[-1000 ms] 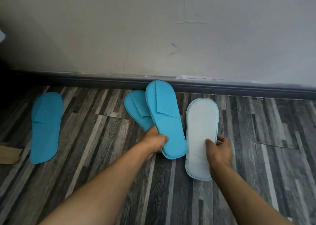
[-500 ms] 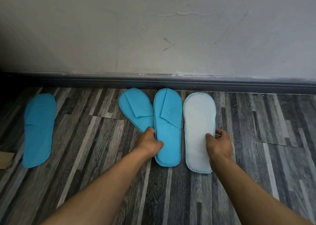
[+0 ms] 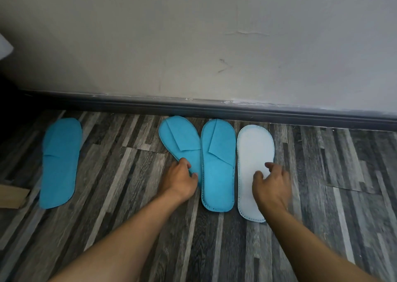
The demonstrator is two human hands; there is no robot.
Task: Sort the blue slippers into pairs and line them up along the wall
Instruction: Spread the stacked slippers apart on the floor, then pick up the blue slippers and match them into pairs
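**Four flat slippers on the floor by the skirting, both hands low over them**

Head view: four thin, flat, non-woven fabric slippers lie on grey wood-grain plank flooring (image 3: 129, 196), toes toward the dark grey skirting board (image 3: 214, 109) under a scuffed off-white plaster wall (image 3: 193, 45). Far left, well apart from the rest, a plain blue slipper (image 3: 60, 163) w/ a creased toe band. In the middle, an angled blue slipper w/ folded toe flap (image 3: 179, 141), toe leaning left, its heel end under the left hand (image 3: 179, 179). Just beside it, edges touching, a straight blue slipper w/ stitched rim (image 3: 217, 168), lying flat. Next right, a white-soled slipper turned sole-up, blue stitching round the edge (image 3: 253, 153), oval and smooth.

Left hand: fingers curled onto the angled slipper's heel, thumb on top; looks like a pinch grip, but can't tell for sure. Right hand (image 3: 271, 187): fingers spread and loosely bent over the white sole, gripping nothing; slightly blurred.

Vs. half a sec ago: right hand was clamped on the white-soled slipper's edge, now let go. Left hand was on the straight slipper's heel, now shifted to the angled one. A tan cardboard-like scrap (image 3: 12, 197) sits at the left edge.
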